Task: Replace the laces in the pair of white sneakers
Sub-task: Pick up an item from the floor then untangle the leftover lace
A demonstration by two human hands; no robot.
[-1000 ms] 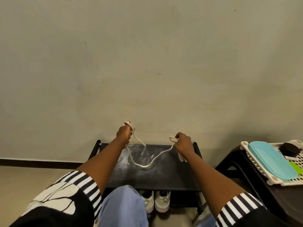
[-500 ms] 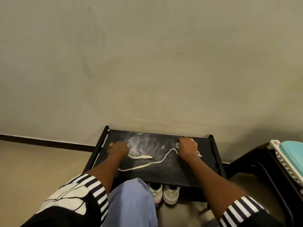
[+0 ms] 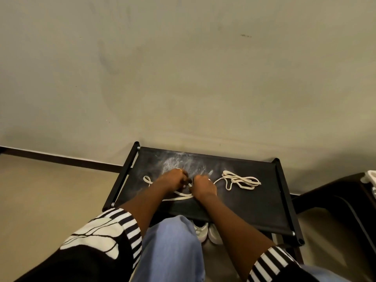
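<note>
The left hand and right hand meet at the middle of the shoe rack top. Each is curled and pinches the white lace, likely flattening it for threading. A bundled lace lies just right, within reach. The white sneakers sit beneath the rack top.

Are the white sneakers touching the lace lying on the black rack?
Apart. The head view shows the lace lying on the rack top shelf, while the white sneakers sit on a lower level beneath its front edge.
</note>
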